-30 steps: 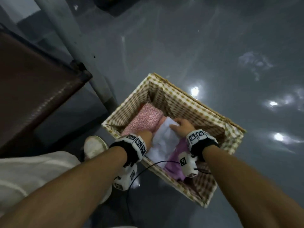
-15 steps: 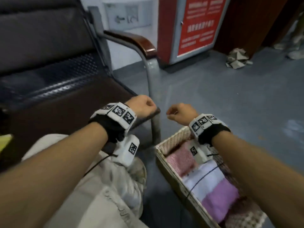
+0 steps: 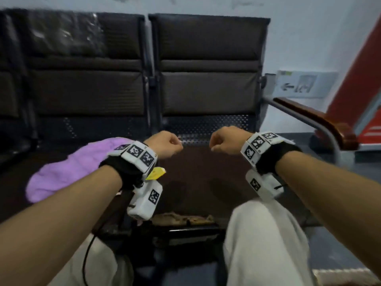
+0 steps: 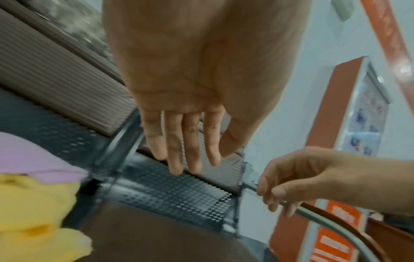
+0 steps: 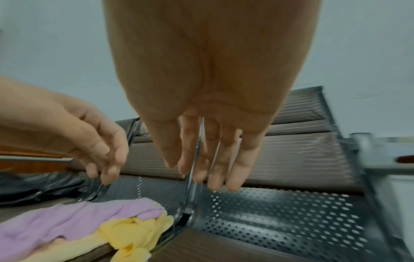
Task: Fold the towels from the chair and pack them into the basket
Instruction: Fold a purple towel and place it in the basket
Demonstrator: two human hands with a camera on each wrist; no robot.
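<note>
Towels wait off to our left: our left hand (image 3: 165, 144) and right hand (image 3: 225, 140) hover empty with fingers loosely hanging, and the purple towel (image 3: 68, 172) over the yellow towel (image 5: 134, 235) stretches leftward along the chair seat (image 3: 206, 172), nearest our left hand.

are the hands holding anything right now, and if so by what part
Nothing is held. The left hand and right hand hang empty above the dark brown chair seat; the crumpled purple towel and yellow towel lie untouched.

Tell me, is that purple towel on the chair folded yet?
Not folded: the purple towel lies loosely heaped on the chair seat, partly over a crumpled yellow towel.
</note>
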